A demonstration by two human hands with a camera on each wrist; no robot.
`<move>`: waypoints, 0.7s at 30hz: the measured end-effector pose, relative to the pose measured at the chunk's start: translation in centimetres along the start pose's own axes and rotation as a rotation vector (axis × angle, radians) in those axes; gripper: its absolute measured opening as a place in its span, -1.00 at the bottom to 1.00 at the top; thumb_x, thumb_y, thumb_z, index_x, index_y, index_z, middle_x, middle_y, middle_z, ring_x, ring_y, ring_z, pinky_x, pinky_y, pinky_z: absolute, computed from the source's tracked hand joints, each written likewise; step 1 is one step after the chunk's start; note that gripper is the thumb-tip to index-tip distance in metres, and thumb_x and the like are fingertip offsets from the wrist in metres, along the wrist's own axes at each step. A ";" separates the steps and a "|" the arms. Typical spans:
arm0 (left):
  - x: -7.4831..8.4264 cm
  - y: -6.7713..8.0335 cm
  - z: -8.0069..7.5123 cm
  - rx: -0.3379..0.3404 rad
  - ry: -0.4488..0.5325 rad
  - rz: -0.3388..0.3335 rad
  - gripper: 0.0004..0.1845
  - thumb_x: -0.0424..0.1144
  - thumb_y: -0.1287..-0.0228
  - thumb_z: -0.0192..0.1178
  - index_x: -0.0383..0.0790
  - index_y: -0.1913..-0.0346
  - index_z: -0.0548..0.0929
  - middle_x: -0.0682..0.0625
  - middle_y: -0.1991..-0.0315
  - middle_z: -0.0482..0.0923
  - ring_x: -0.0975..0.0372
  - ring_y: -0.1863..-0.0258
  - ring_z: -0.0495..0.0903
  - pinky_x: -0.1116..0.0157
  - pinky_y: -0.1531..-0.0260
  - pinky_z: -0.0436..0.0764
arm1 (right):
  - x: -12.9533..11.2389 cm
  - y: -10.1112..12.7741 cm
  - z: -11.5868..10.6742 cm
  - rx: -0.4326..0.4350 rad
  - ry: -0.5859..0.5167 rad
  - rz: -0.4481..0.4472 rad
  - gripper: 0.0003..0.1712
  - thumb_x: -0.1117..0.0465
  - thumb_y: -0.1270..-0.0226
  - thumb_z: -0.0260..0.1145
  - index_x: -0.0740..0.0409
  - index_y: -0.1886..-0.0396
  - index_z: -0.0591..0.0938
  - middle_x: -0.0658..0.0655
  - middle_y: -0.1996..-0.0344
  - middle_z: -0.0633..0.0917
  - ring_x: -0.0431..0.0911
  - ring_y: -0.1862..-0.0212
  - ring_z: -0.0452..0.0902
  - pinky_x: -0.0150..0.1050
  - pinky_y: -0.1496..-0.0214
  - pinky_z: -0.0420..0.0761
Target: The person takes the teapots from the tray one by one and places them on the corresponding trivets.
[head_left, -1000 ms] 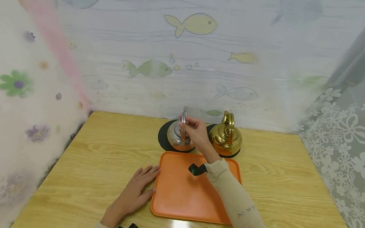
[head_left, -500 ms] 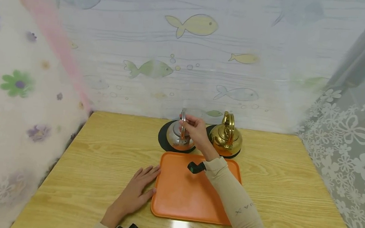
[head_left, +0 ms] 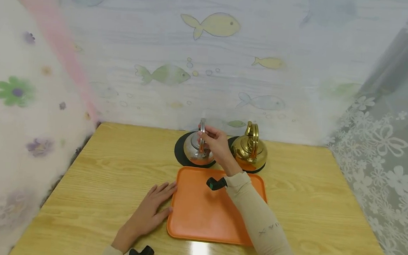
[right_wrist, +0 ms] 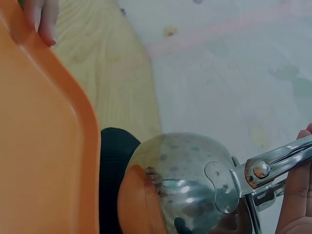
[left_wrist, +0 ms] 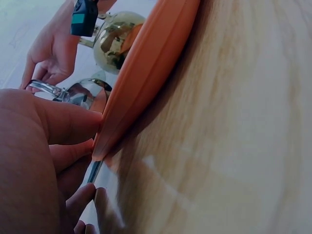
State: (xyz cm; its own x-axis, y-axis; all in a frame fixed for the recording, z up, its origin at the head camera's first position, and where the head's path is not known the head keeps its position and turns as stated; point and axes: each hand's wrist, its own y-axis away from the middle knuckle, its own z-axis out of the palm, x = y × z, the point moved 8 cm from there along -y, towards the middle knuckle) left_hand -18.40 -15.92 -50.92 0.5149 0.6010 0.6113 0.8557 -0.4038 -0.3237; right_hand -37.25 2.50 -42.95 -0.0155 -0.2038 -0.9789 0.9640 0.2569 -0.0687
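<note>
At the back of the table, my right hand [head_left: 219, 145] holds the upright handle [right_wrist: 278, 168] of a small silver kettle [head_left: 190, 151], thumb and fingers about it. The kettle stands on a round black mat [head_left: 179, 149]. Just right of it is a gold kettle [head_left: 246, 151] on a similar mat [head_left: 257, 169], partly behind my right wrist. My left hand [head_left: 150, 209] lies on the table with fingers extended, and its fingertips touch the left edge of an orange tray [head_left: 194, 220]. In the left wrist view, the fingers [left_wrist: 78, 119] meet the tray's rim.
The wood-grain table [head_left: 110, 168] ends at a fish-print curtain [head_left: 212, 46] close behind both kettles. A flowered cloth [head_left: 32, 132] hangs on the left and a lace curtain [head_left: 391, 162] on the right. My right forearm [head_left: 258, 220] crosses over the tray.
The head view has shifted slightly, so the whole scene sits a little further left and up. My right hand keeps its hold on the silver kettle's handle; my left hand stays at the tray.
</note>
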 end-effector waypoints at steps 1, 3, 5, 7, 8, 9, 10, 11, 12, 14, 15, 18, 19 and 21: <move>-0.1 -0.1 0.0 0.002 0.000 0.000 -0.39 -0.18 -0.39 0.24 -0.22 -0.47 0.45 -0.10 -0.49 0.37 -0.16 -0.49 0.28 -0.29 -0.43 0.08 | 0.0 -0.1 0.0 -0.003 -0.003 0.002 -0.62 0.33 -0.50 0.25 0.39 -0.23 0.61 0.50 -0.05 0.63 -0.16 0.30 0.70 -0.32 0.31 0.71; -0.2 -0.2 0.0 0.001 0.006 -0.003 -0.38 -0.19 -0.39 0.24 -0.23 -0.47 0.44 -0.10 -0.49 0.37 -0.16 -0.49 0.28 -0.29 -0.43 0.07 | 0.1 -0.3 0.0 -0.009 -0.010 0.006 -0.63 0.34 -0.51 0.24 0.40 -0.23 0.60 0.54 -0.09 0.59 -0.16 0.29 0.69 -0.32 0.32 0.70; -0.3 -0.3 0.2 -0.008 0.011 -0.008 -0.38 -0.18 -0.40 0.24 -0.23 -0.48 0.43 -0.10 -0.49 0.36 -0.16 -0.50 0.27 -0.30 -0.43 0.06 | 0.2 -0.3 -0.1 0.000 -0.016 0.008 -0.64 0.34 -0.51 0.24 0.38 -0.22 0.61 0.56 -0.08 0.59 -0.17 0.30 0.68 -0.33 0.33 0.69; -0.4 -0.3 0.4 -0.011 0.017 -0.012 -0.38 -0.18 -0.41 0.23 -0.23 -0.48 0.43 -0.10 -0.50 0.36 -0.16 -0.50 0.26 -0.30 -0.44 0.06 | 0.3 -0.2 -0.1 0.009 -0.011 0.001 -0.64 0.34 -0.52 0.23 0.39 -0.22 0.61 0.57 -0.08 0.59 -0.16 0.30 0.68 -0.33 0.34 0.68; -0.5 -0.3 0.5 -0.012 0.022 -0.012 -0.38 -0.18 -0.41 0.23 -0.23 -0.48 0.43 -0.11 -0.49 0.36 -0.16 -0.50 0.26 -0.30 -0.44 0.05 | 0.3 -0.2 -0.1 0.016 -0.009 -0.003 -0.64 0.33 -0.52 0.23 0.39 -0.22 0.61 0.57 -0.07 0.59 -0.16 0.31 0.68 -0.34 0.35 0.67; -0.5 -0.3 0.5 -0.012 0.025 -0.013 -0.38 -0.18 -0.41 0.24 -0.23 -0.48 0.43 -0.11 -0.50 0.36 -0.16 -0.50 0.26 -0.30 -0.44 0.05 | 0.3 -0.2 -0.1 0.025 -0.004 -0.006 -0.64 0.33 -0.52 0.23 0.40 -0.21 0.62 0.55 -0.05 0.60 -0.16 0.32 0.68 -0.34 0.36 0.67; -0.5 -0.4 0.5 -0.012 0.022 -0.010 -0.38 -0.18 -0.41 0.24 -0.24 -0.48 0.43 -0.11 -0.49 0.36 -0.17 -0.50 0.27 -0.31 -0.43 0.06 | 0.4 -0.2 -0.1 0.034 0.002 -0.007 -0.64 0.32 -0.53 0.23 0.40 -0.21 0.62 0.52 -0.04 0.62 -0.16 0.32 0.68 -0.34 0.35 0.67; -0.6 -0.4 0.6 -0.011 0.025 -0.009 -0.38 -0.18 -0.40 0.24 -0.24 -0.47 0.43 -0.12 -0.49 0.36 -0.17 -0.49 0.27 -0.31 -0.43 0.06 | 0.4 -0.1 -0.1 0.040 0.009 -0.005 -0.63 0.31 -0.53 0.22 0.41 -0.22 0.61 0.49 -0.03 0.64 -0.17 0.31 0.69 -0.35 0.33 0.67; -0.7 -0.5 0.5 -0.009 0.029 -0.009 -0.38 -0.18 -0.40 0.25 -0.25 -0.47 0.44 -0.12 -0.49 0.37 -0.17 -0.49 0.27 -0.31 -0.43 0.07 | 0.4 -0.1 -0.1 0.044 0.014 -0.002 -0.61 0.30 -0.54 0.21 0.41 -0.24 0.59 0.47 -0.04 0.65 -0.18 0.30 0.69 -0.34 0.31 0.68; -0.8 -0.6 0.4 -0.007 0.036 -0.008 -0.38 -0.18 -0.39 0.25 -0.27 -0.46 0.45 -0.13 -0.48 0.38 -0.18 -0.49 0.28 -0.32 -0.43 0.07 | 0.4 0.0 -0.2 0.063 0.024 0.009 -0.59 0.28 -0.55 0.20 0.39 -0.28 0.57 0.42 -0.05 0.68 -0.21 0.26 0.71 -0.33 0.23 0.71; -0.9 -0.7 0.4 -0.008 0.038 -0.009 -0.39 -0.18 -0.39 0.25 -0.27 -0.46 0.45 -0.13 -0.48 0.38 -0.18 -0.49 0.27 -0.32 -0.43 0.07 | 0.3 0.1 -0.4 0.076 0.031 0.014 -0.58 0.27 -0.56 0.20 0.37 -0.30 0.56 0.39 -0.07 0.69 -0.21 0.22 0.72 -0.31 0.15 0.73; -1.0 -0.9 0.3 -0.007 0.048 -0.012 -0.40 -0.18 -0.39 0.25 -0.27 -0.45 0.46 -0.14 -0.47 0.38 -0.19 -0.48 0.28 -0.33 -0.43 0.07 | 0.0 0.8 -0.7 0.099 0.039 0.006 -0.57 0.27 -0.57 0.18 0.34 -0.34 0.54 0.38 -0.16 0.66 -0.11 0.01 0.72 -0.17 -0.13 0.71; -1.0 -1.0 0.3 -0.007 0.042 -0.009 -0.40 -0.19 -0.39 0.25 -0.27 -0.45 0.47 -0.14 -0.47 0.39 -0.20 -0.47 0.29 -0.34 -0.42 0.09 | 0.0 1.1 -0.9 0.106 0.053 0.000 -0.57 0.27 -0.58 0.17 0.33 -0.34 0.55 0.36 -0.17 0.66 -0.07 -0.05 0.70 -0.13 -0.19 0.68; -1.0 -1.0 0.2 -0.005 0.020 -0.005 -0.42 -0.19 -0.41 0.24 -0.27 -0.44 0.47 -0.15 -0.46 0.40 -0.21 -0.46 0.31 -0.35 -0.40 0.12 | -0.1 2.0 -1.1 0.107 0.071 -0.012 -0.57 0.27 -0.59 0.16 0.33 -0.35 0.54 0.37 -0.21 0.63 0.02 -0.16 0.65 -0.04 -0.28 0.61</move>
State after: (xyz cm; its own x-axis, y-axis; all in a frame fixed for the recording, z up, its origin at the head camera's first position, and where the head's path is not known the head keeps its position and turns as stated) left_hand -19.74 -15.96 -51.38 0.5098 0.5889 0.6271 0.8577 -0.4045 -0.3173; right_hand -35.66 4.09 -43.25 -0.0426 -0.1383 -0.9895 0.9863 0.1522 -0.0637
